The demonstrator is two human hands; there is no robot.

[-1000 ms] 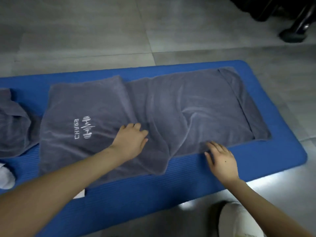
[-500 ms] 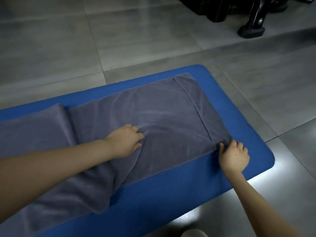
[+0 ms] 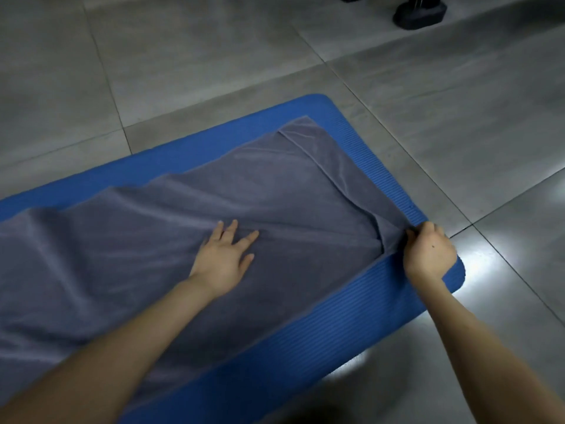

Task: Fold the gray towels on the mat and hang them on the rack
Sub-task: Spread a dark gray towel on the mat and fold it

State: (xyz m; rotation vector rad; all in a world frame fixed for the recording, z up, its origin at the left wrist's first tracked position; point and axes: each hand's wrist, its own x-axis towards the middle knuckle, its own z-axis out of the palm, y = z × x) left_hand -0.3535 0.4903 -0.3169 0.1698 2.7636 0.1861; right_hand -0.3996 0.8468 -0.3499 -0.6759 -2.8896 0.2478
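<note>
A long gray towel (image 3: pixel 275 191) lies spread along the blue mat (image 3: pixel 336 325), its right end folded back in a narrow strip. My left hand (image 3: pixel 224 258) rests flat on the towel's middle, fingers apart, pressing it down. My right hand (image 3: pixel 428 252) is closed on the towel's near right corner at the mat's right end, and the cloth is bunched and lifted a little there. The towel's left part runs out of view under my left forearm. No rack is in view.
Gray floor tiles (image 3: pixel 458 102) surround the mat on the far side and to the right. A black foot of some stand (image 3: pixel 419 13) sits on the floor at the top right. Bright light reflects off the tiles (image 3: pixel 501 249) right of the mat.
The view has swung right along the mat. My right hand slid to the towel's near right corner and closed on it. My left hand moved right along the towel and flattened.
</note>
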